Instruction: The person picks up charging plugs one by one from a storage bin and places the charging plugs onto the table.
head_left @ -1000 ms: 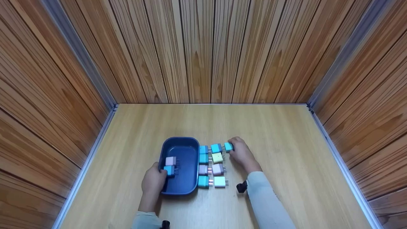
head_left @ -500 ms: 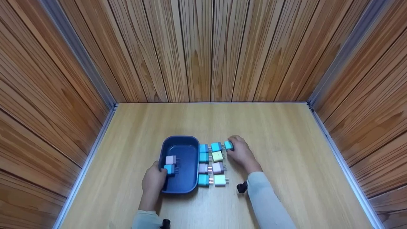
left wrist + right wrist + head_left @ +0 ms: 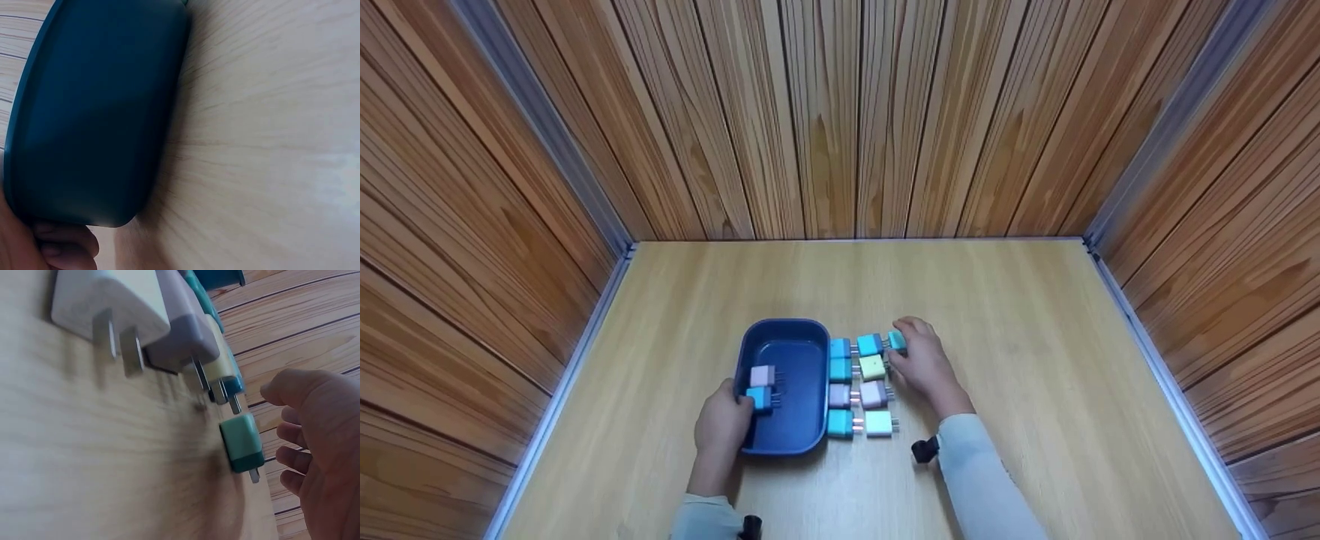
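My left hand (image 3: 721, 429) grips the left rim of a dark blue tray (image 3: 804, 405), thumb over the edge; its curled fingers (image 3: 67, 242) show against the outer wall in the left wrist view. Inside the tray lie a pinkish charger plug (image 3: 763, 376) and a blue charger plug (image 3: 759, 398). My right hand (image 3: 926, 367) is beside a teal charger plug (image 3: 242, 433) at the right end of the far row. In the right wrist view its thumb and fingers are apart from that plug, with nothing between them. The plug lies on the table, prongs pointing right.
Rows of charger plugs run rightward from the tray's right side: blue (image 3: 869, 345), yellow (image 3: 872, 367), lilac (image 3: 874, 394) and white-mint (image 3: 877, 424) ones among them. Wooden panel walls (image 3: 825, 120) enclose the table (image 3: 1005, 300) at back and sides.
My right hand has let go of the teal charger plug, its thumb and fingers spreading apart around it. The left hand still grips the tray, which has stayed in place.
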Demonstrator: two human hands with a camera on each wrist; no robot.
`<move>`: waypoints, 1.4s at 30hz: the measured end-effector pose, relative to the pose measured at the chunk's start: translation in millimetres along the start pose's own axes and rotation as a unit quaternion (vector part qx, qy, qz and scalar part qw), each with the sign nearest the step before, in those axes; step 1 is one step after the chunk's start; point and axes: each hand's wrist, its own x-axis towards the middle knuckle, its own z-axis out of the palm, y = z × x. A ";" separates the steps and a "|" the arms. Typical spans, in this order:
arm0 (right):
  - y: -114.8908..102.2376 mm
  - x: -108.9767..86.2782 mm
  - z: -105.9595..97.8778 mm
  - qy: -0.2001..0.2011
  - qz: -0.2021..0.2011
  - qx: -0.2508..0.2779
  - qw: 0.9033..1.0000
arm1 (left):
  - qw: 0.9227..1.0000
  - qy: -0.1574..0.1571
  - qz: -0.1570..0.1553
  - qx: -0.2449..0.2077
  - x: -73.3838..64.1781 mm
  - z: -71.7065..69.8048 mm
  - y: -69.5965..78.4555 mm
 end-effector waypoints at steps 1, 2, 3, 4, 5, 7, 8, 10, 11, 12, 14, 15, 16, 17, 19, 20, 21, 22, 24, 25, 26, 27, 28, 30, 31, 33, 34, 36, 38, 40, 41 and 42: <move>-2.1 -0.9 0.8 0.003 -0.004 -0.001 1.000 | 1.000 -0.001 -0.002 -0.001 -0.1 -0.3 0.1; -4.4 -2.0 1.4 0.007 -0.008 -0.001 1.000 | 1.000 -0.002 -0.002 -0.002 0.1 -0.2 0.1; -7.1 -3.1 1.9 0.010 -0.011 -0.001 1.000 | 1.000 -0.003 -0.003 -0.003 0.3 -0.3 0.0; -9.9 -4.4 2.4 0.013 -0.014 0.000 1.000 | 1.000 -0.004 -0.003 -0.002 0.5 -0.6 0.1; -12.5 -5.8 3.1 0.017 -0.018 0.002 1.000 | 1.000 -0.004 -0.004 -0.002 0.7 -0.6 0.2; -17.8 -8.7 4.3 0.022 -0.024 0.004 0.999 | 1.000 -0.003 -0.002 0.000 0.6 -0.6 0.3; -20.2 -9.9 4.9 0.023 -0.027 0.005 0.999 | 1.000 -0.002 -0.001 0.000 0.5 -0.5 0.3; -24.8 -12.2 6.5 0.025 -0.031 0.006 0.999 | 1.000 -0.001 -0.001 0.001 -0.3 -0.6 0.1; -26.9 -13.2 7.2 0.026 -0.034 0.005 0.999 | 1.000 -0.002 -0.004 -0.001 -0.6 -0.4 0.1; -29.0 -14.2 7.9 0.026 -0.038 0.002 0.999 | 1.000 -0.004 -0.007 -0.003 -1.1 -0.2 0.0; -32.4 -16.2 9.2 0.029 -0.052 0.001 0.998 | 1.000 -0.005 -0.009 -0.002 -1.8 0.3 -0.6; -34.0 -17.2 9.7 0.031 -0.059 -0.001 0.998 | 1.000 -0.006 -0.011 -0.002 -2.1 0.5 -0.8; -35.7 -18.1 10.1 0.034 -0.064 -0.004 0.997 | 1.000 -0.007 -0.012 -0.003 -2.4 0.6 -0.8; -37.2 -19.0 10.6 0.036 -0.071 -0.007 0.997 | 1.000 -0.008 -0.013 -0.003 -2.6 0.6 -0.6; -40.7 -20.5 11.1 0.037 -0.079 -0.011 0.996 | 1.000 -0.005 -0.010 -0.004 -2.3 1.0 -0.7; -42.8 -21.3 11.3 0.036 -0.079 -0.012 0.996 | 1.000 -0.006 -0.010 -0.005 -2.1 0.9 -0.2; -45.1 -22.1 11.6 0.034 -0.076 -0.012 0.996 | 1.000 -0.006 -0.009 -0.007 -1.7 0.9 0.0; -47.7 -23.2 11.9 0.031 -0.071 -0.011 0.997 | 1.000 -0.007 -0.009 -0.008 -1.2 0.8 0.3; -53.3 -25.6 12.6 0.022 -0.061 -0.006 0.998 | 1.000 -0.007 -0.008 -0.010 -0.6 0.8 0.4; -56.1 -27.2 13.1 0.016 -0.055 -0.004 0.998 | 1.000 -0.007 -0.008 -0.010 -0.5 0.6 0.6; -59.1 -29.0 13.7 0.010 -0.050 -0.003 0.999 | 1.000 -0.009 -0.009 -0.010 -0.4 0.4 0.6; -61.9 -31.0 14.3 0.004 -0.046 -0.003 0.999 | 1.000 -0.010 -0.010 -0.010 -0.5 0.3 0.5; -64.6 -33.0 14.9 -0.001 -0.045 -0.003 0.999 | 1.000 -0.010 -0.010 -0.010 -0.7 -0.1 0.7; -69.5 -36.5 16.4 -0.008 -0.054 -0.002 0.999 | 1.000 -0.012 -0.013 -0.011 -1.0 -0.4 0.6; -71.8 -38.1 17.2 -0.012 -0.059 -0.003 0.998 | 1.000 -0.013 -0.014 -0.011 -1.0 -0.5 0.6; -76.1 -40.6 18.6 -0.017 -0.077 -0.005 0.997 | 1.000 -0.014 -0.017 -0.011 -1.1 -0.8 0.7; -78.1 -41.5 19.4 -0.019 -0.088 -0.006 0.996 | 1.000 -0.015 -0.018 -0.011 -1.1 -0.9 0.7; -82.4 -43.4 21.1 -0.023 -0.109 -0.010 0.994 | 1.000 -0.016 -0.019 -0.011 -0.9 -1.0 0.8; -87.1 -44.9 23.2 -0.028 -0.129 -0.017 0.991 | 1.000 -0.017 -0.020 -0.010 -0.8 -1.3 0.8; -92.2 -47.0 25.8 -0.034 -0.145 -0.020 0.989 | 1.000 -0.016 -0.019 -0.009 -0.6 -1.1 0.5; -94.9 -48.3 27.2 -0.037 -0.151 -0.021 0.988 | 1.000 -0.015 -0.017 -0.007 -0.7 -0.9 0.4; -97.4 -49.7 29.0 -0.042 -0.157 -0.022 0.986 | 1.000 -0.013 -0.016 -0.005 -0.7 -0.7 0.2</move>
